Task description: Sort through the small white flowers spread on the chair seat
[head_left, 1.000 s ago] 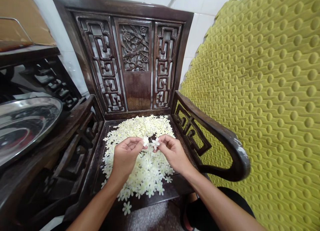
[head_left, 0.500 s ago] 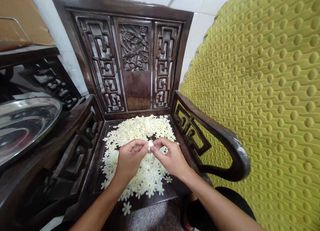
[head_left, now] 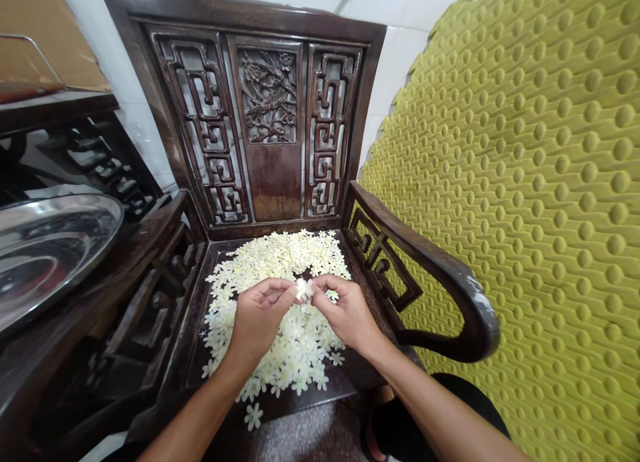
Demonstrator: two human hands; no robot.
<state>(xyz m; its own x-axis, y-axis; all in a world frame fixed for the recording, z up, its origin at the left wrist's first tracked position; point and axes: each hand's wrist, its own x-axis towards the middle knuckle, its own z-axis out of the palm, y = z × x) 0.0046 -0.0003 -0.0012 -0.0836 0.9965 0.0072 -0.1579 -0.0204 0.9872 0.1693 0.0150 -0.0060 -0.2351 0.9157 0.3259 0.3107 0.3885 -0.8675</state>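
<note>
At far left, a shiny steel tray [head_left: 50, 255] rests beside a dark carved wooden chair [head_left: 274, 189], its back pierced with angular fretwork and a panel of branches and blossoms. On the seat lies a loose heap of small white blossoms [head_left: 295, 349], and one has landed apart near the front edge. Above the heap, the left hand [head_left: 257, 319] and right hand [head_left: 347, 313] curve inward, their fingertips closed from both sides on a single white blossom [head_left: 303, 289]. It looks nearly weightless and soft, with thin petals that could crease or tear, so a light pinch at its centre would suit it best. Further right, the chair's curved armrest [head_left: 440, 259] shows worn patches near its end, against a yellow-green foam pad [head_left: 530, 182] covered in rows of rounded bumps.
</note>
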